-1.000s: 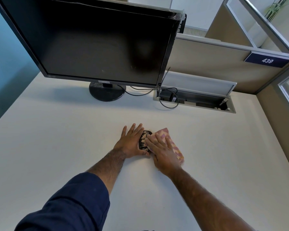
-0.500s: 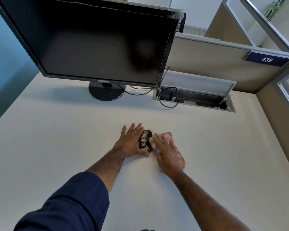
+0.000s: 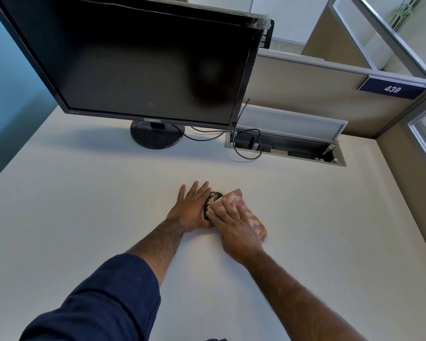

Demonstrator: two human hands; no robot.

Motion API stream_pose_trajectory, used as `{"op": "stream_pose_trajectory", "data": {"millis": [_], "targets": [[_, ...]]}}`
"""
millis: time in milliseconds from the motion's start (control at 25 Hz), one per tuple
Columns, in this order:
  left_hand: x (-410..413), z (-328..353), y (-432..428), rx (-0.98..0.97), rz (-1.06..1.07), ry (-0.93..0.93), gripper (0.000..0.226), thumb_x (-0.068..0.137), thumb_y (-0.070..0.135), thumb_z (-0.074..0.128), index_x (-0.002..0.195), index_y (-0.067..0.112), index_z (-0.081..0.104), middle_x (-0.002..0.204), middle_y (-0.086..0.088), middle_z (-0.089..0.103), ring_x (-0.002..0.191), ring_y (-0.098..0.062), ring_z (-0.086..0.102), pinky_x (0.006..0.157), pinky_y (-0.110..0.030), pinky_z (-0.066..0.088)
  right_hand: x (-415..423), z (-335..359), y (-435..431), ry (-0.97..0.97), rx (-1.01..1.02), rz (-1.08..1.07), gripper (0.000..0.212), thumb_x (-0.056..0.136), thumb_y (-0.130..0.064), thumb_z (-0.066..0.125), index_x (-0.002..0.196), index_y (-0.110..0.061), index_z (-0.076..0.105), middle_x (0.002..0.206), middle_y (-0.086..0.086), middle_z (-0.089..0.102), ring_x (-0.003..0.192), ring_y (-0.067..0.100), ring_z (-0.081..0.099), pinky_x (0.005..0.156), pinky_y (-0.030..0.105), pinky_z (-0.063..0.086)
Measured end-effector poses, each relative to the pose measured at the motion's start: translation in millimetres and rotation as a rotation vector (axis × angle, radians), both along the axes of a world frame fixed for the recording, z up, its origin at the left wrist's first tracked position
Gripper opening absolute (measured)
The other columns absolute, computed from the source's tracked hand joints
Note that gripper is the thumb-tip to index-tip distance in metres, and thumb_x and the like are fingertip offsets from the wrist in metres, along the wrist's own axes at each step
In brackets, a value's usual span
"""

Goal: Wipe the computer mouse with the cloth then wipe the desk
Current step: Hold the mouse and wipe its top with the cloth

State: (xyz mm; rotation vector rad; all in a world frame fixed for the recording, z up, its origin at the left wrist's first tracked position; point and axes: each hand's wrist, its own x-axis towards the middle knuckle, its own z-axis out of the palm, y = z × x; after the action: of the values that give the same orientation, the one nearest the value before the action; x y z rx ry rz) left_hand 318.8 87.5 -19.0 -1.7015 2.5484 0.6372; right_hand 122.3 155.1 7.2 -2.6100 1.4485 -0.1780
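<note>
A small black computer mouse (image 3: pixel 210 201), speckled with pale dust, lies on the white desk (image 3: pixel 84 217) in front of the monitor. My left hand (image 3: pixel 191 207) rests flat against the mouse's left side, fingers stretched forward, steadying it. My right hand (image 3: pixel 234 230) presses a folded cloth (image 3: pixel 246 212), cream with pink patches, onto the mouse's right half. The cloth covers most of the mouse; only its left edge and front tip show.
A large dark monitor (image 3: pixel 143 70) on a round black base (image 3: pixel 156 135) stands at the back. Right of the base, cables (image 3: pixel 244 146) loop into an open cable hatch (image 3: pixel 285 146) in the desk. Partition walls (image 3: pixel 305 89) close the back and right sides.
My right hand has slid the cloth forward and left over the mouse, after drawing it back to the right. My left hand has stayed against the mouse.
</note>
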Motion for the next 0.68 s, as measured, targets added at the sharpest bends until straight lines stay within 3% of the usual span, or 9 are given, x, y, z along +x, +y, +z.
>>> {"op": "stream_pose_trajectory", "data": {"millis": [400,680], "targets": [[-1.0,1.5,0.4,-0.019,0.019,-0.034,0.120,0.076,0.084,0.055,0.164,0.018,0.007,0.172,0.004,-0.009,0.157,-0.020,-0.016,0.124,-0.053,-0.014,-12.6,-5.1,13.9,-0.024,0.025,0.020,0.070,0.093,0.001,0.045,0.158,-0.021,0.030,0.169,-0.006,0.013,0.156,0.020,-0.007,0.126,0.044,0.002],[-2.7,2.0,0.1,-0.016,0.018,-0.077,0.126,0.073,0.092,0.049,0.164,0.017,0.005,0.172,0.004,-0.012,0.156,-0.021,-0.017,0.121,-0.051,-0.017,-30.3,-12.7,27.0,-0.029,0.070,-0.042,0.069,0.093,0.001,0.047,0.157,-0.022,0.034,0.167,-0.005,0.023,0.156,0.018,-0.001,0.126,0.046,0.010]]}}
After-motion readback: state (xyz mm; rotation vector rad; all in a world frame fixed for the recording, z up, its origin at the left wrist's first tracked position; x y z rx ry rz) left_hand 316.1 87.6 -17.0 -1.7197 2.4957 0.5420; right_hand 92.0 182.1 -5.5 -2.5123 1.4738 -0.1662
